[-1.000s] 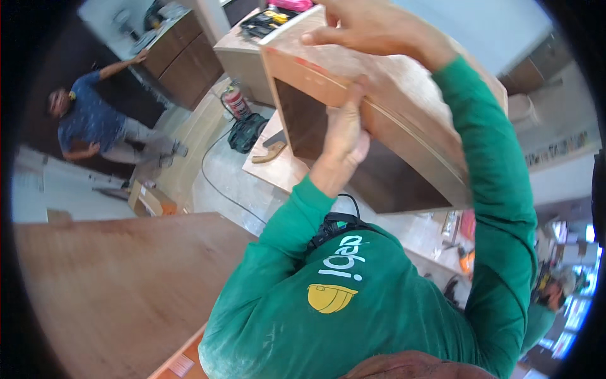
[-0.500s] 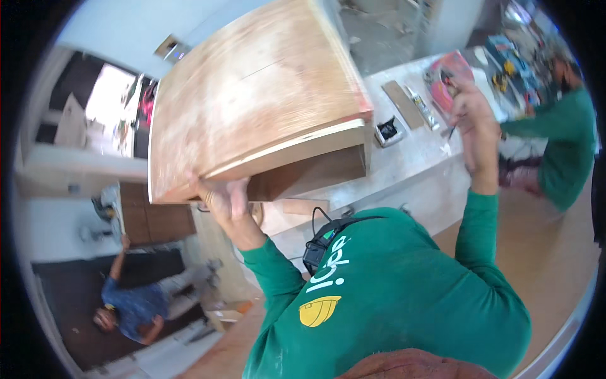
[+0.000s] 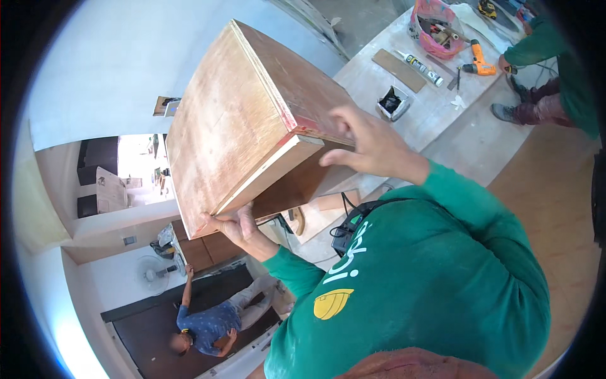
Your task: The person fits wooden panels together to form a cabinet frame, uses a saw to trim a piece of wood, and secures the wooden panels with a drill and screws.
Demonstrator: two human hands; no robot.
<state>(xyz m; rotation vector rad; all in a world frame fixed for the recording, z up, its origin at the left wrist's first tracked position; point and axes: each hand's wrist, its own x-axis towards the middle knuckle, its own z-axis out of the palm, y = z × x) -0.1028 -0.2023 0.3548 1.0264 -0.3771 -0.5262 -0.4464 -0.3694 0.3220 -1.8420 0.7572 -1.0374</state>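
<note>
A plywood box with one open side is tilted up in front of me. My left hand grips its lower left edge, the thumb lying on the outer panel and the fingers curled under the rim. At the right corner, beside the reddish-stained edge, is my right hand. Its fingers and thumb are spread apart around the corner, with nothing held in them. Whether those fingertips touch the wood I cannot tell. Part of the box's dark inside shows through the open side.
The worktable carries a pink basket of tools, a sealant tube, a wood strip, a small open box and an orange drill. A co-worker stands right; another person is at lower left.
My right hand has come from over the tools on the table to the box's right corner. The box has turned, showing more of its right side. My left hand keeps its grip.
</note>
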